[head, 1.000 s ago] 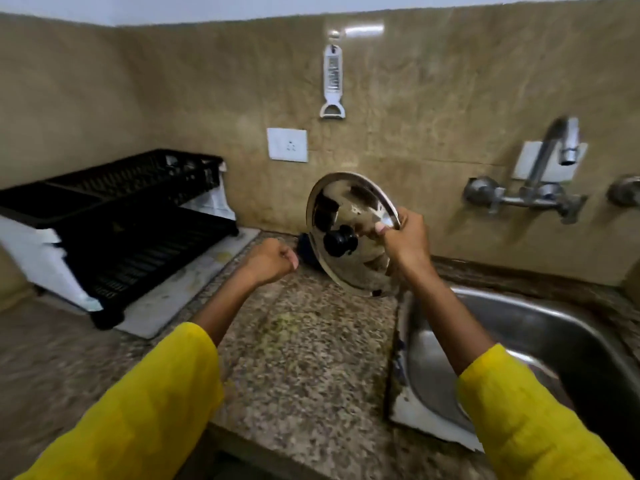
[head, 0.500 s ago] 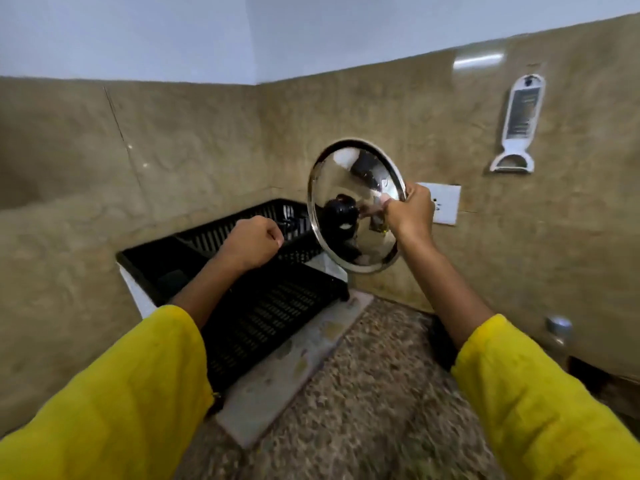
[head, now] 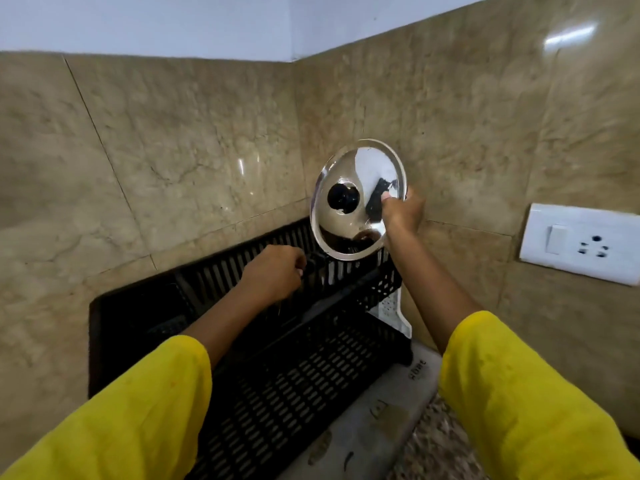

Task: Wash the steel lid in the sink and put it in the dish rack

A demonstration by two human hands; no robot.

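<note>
- The right hand (head: 401, 211) is pinching the steel lid (head: 358, 199) by its right edge, with the thumb on the shiny front and the grip closed tight on the rim.
- The lid is standing up on its edge in the air, with its black knob (head: 343, 198) facing the camera.
- The lid is hanging over the far right corner of the black dish rack (head: 277, 368), and its bottom edge is showing in front of the rack's back wall. I cannot tell if it is touching the rack.
- The left hand (head: 275, 273) is curling into a loose fist over the top level of the rack, to the lower left of the lid. It is holding nothing that shows.
- Both arms are wearing yellow sleeves (head: 519, 393).
- The rack is sitting in the corner against the brown tiled wall (head: 156, 161), on a pale tray (head: 367, 431) that is lying on the speckled desk (head: 440, 455).
- A white switch and socket plate (head: 580, 242) is sitting on the wall, well to the right of the lid.
</note>
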